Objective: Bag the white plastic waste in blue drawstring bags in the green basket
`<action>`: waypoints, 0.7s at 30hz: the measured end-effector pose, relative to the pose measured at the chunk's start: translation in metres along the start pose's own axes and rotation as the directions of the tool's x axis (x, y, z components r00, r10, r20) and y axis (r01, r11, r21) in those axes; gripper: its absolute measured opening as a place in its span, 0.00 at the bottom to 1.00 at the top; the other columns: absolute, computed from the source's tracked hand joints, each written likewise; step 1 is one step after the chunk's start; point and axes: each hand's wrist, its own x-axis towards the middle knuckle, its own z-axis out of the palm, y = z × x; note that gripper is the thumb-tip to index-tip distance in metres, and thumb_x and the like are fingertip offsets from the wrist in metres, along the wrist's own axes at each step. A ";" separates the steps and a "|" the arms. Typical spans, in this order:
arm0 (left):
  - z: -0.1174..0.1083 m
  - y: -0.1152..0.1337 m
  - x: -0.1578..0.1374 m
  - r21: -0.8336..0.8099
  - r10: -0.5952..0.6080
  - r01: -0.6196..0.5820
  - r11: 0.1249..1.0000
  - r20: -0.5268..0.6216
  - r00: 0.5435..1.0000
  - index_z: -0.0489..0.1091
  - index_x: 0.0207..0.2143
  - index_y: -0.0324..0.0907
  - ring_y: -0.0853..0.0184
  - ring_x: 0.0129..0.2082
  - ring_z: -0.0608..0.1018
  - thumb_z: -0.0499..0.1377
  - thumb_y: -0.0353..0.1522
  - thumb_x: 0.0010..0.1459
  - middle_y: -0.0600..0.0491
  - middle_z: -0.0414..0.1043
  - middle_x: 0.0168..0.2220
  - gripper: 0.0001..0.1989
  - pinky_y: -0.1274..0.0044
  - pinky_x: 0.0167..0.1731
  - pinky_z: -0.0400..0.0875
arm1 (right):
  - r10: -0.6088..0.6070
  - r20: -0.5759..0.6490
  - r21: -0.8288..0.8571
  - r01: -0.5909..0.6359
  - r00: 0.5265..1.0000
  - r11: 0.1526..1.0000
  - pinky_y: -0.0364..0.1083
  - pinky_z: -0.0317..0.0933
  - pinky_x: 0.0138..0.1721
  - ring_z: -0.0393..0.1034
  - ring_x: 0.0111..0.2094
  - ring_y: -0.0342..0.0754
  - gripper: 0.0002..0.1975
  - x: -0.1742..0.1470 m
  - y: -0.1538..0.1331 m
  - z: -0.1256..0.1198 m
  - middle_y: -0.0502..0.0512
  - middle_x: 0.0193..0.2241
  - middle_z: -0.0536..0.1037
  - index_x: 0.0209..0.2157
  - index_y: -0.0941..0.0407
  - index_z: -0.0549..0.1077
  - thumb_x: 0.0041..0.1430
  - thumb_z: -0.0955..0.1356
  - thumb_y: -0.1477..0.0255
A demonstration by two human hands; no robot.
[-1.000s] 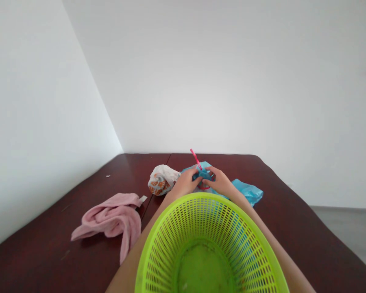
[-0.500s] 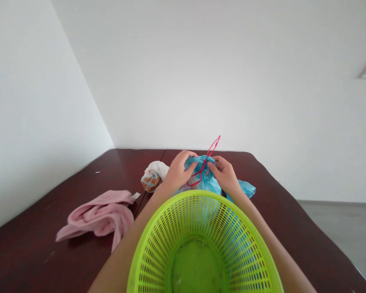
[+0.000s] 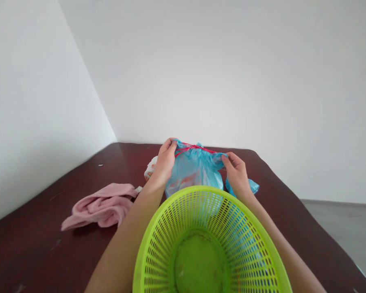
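Note:
A translucent blue plastic bag [image 3: 198, 171] with a red drawstring [image 3: 198, 147] is stretched between my two hands, behind the basket. My left hand [image 3: 167, 156] pinches the left corner of its gathered top edge. On the other side, my right hand [image 3: 235, 169] grips the right corner between thumb and fingers. The drawstring runs across the bunched opening. Something reddish shows faintly through the plastic. The bag's lower part is hidden by the green basket [image 3: 201, 260], which stands between my forearms.
A crumpled pink cloth [image 3: 102, 205] lies left of my left forearm on the dark red table [image 3: 27, 244]. Behind my left hand is a white bundle with orange marks [image 3: 150, 169], partly hidden. Another piece of blue plastic [image 3: 253, 186] lies by my right wrist. White walls stand behind and left.
My hands have moved apart and slightly up, spreading the bag's top wide. The red drawstring loop that stuck up now lies drawn across the opening. The view has shifted slightly.

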 end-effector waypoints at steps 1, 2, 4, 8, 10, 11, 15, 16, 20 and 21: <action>0.000 0.001 0.000 -0.058 -0.030 0.030 0.998 0.000 1.000 0.71 0.38 0.48 0.62 0.37 0.81 0.66 0.42 0.69 0.56 0.77 0.34 0.11 0.73 0.43 0.77 | -0.006 -0.026 -0.009 0.006 1.000 1.000 0.51 0.74 0.43 0.75 0.35 0.52 0.21 -0.001 -0.001 -0.001 0.50 0.31 0.79 0.35 0.50 0.78 0.73 0.76 0.48; 0.000 0.004 0.000 -0.105 -0.056 0.059 0.993 0.025 0.998 0.71 0.38 0.48 0.61 0.38 0.82 0.66 0.44 0.68 0.55 0.78 0.33 0.12 0.71 0.43 0.79 | -0.015 -0.042 -0.020 0.014 0.999 1.000 0.51 0.73 0.43 0.75 0.36 0.52 0.21 -0.002 -0.002 -0.001 0.50 0.32 0.80 0.35 0.50 0.79 0.73 0.76 0.48; 0.000 0.013 -0.004 -0.148 -0.101 0.127 0.981 0.168 0.981 0.72 0.37 0.47 0.56 0.39 0.85 0.63 0.51 0.70 0.52 0.80 0.32 0.18 0.66 0.43 0.82 | -0.040 -0.044 -0.038 0.038 0.998 0.999 0.50 0.73 0.44 0.75 0.37 0.52 0.19 -0.004 -0.007 -0.002 0.51 0.33 0.81 0.36 0.50 0.80 0.74 0.75 0.50; -0.003 0.039 -0.018 -0.017 -0.109 0.134 0.991 0.490 0.865 0.78 0.40 0.45 0.54 0.40 0.88 0.58 0.60 0.75 0.46 0.85 0.36 0.29 0.65 0.42 0.84 | -0.062 0.002 -0.047 0.062 0.998 0.997 0.49 0.70 0.41 0.73 0.36 0.51 0.17 -0.008 -0.020 -0.004 0.51 0.33 0.81 0.37 0.50 0.80 0.74 0.76 0.52; -0.003 0.049 -0.024 0.132 -0.076 0.001 0.991 0.566 0.821 0.80 0.45 0.45 0.58 0.39 0.87 0.68 0.57 0.72 0.48 0.87 0.38 0.24 0.69 0.41 0.82 | -0.045 0.041 -0.045 0.047 0.998 0.998 0.48 0.70 0.40 0.73 0.36 0.50 0.17 -0.009 -0.024 -0.004 0.51 0.33 0.81 0.37 0.50 0.80 0.75 0.75 0.52; -0.003 0.051 -0.026 0.201 -0.068 -0.068 0.977 0.600 0.797 0.80 0.48 0.46 0.60 0.38 0.87 0.73 0.54 0.69 0.49 0.87 0.39 0.22 0.70 0.41 0.81 | -0.039 0.065 -0.048 0.042 0.997 0.998 0.48 0.71 0.40 0.73 0.36 0.50 0.17 -0.009 -0.024 -0.004 0.51 0.33 0.81 0.37 0.50 0.79 0.75 0.75 0.52; 0.000 0.049 -0.026 0.294 -0.030 -0.216 0.931 0.650 0.759 0.82 0.50 0.45 0.63 0.36 0.85 0.75 0.44 0.70 0.51 0.87 0.38 0.15 0.72 0.40 0.79 | -0.043 0.135 -0.060 0.052 0.990 0.997 0.49 0.74 0.41 0.77 0.38 0.51 0.16 -0.008 -0.019 0.000 0.52 0.36 0.83 0.42 0.50 0.80 0.74 0.76 0.52; 0.001 0.046 -0.025 0.292 -0.012 -0.228 0.929 0.639 0.769 0.83 0.47 0.45 0.64 0.35 0.84 0.73 0.43 0.72 0.51 0.86 0.37 0.12 0.72 0.40 0.78 | -0.048 0.131 -0.047 0.055 0.990 0.997 0.50 0.75 0.42 0.78 0.39 0.51 0.17 -0.009 -0.018 0.001 0.54 0.40 0.84 0.46 0.50 0.79 0.72 0.77 0.52; 0.006 0.035 -0.023 0.284 0.008 -0.225 0.932 0.605 0.796 0.82 0.43 0.44 0.67 0.31 0.77 0.67 0.42 0.77 0.53 0.82 0.35 0.11 0.75 0.34 0.72 | -0.130 -0.025 -0.159 0.125 0.991 0.979 0.50 0.73 0.35 0.74 0.32 0.45 0.25 -0.014 -0.023 0.003 0.60 0.61 0.82 0.59 0.48 0.77 0.66 0.81 0.57; 0.008 0.034 -0.023 0.281 0.001 -0.215 0.935 0.606 0.795 0.82 0.43 0.44 0.68 0.30 0.76 0.67 0.42 0.77 0.53 0.82 0.35 0.12 0.75 0.34 0.71 | -0.177 -0.047 -0.236 0.161 0.983 0.958 0.50 0.70 0.33 0.71 0.31 0.44 0.24 -0.015 -0.026 0.003 0.60 0.60 0.82 0.58 0.48 0.78 0.66 0.81 0.58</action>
